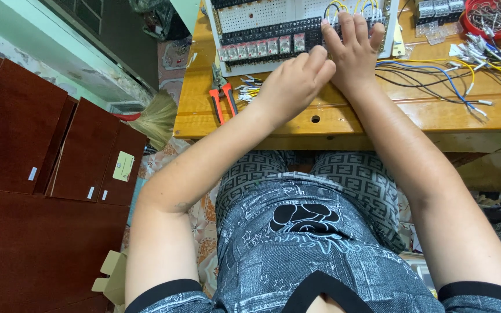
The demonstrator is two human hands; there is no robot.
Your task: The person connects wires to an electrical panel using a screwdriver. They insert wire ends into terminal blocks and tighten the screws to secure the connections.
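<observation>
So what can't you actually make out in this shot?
Head view only:
- Left hand: fingers curled under, so any grip is hidden.
- Right hand: covers the panel terminals beneath it.
- Red bowl: cut off by the top edge.
- Relays: markings too small.

Single head cam, looks steeply down over lap onto near wooden bench [331, 119], close range.

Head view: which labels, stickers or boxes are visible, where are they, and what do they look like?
Yellow tag: squarish, on dark red cabinet door, left.
White stickers: small strips on the cabinet doors' lower edges.
Cardboard box: tan, open flaps, on the floor at lower left.
No screens.
</observation>
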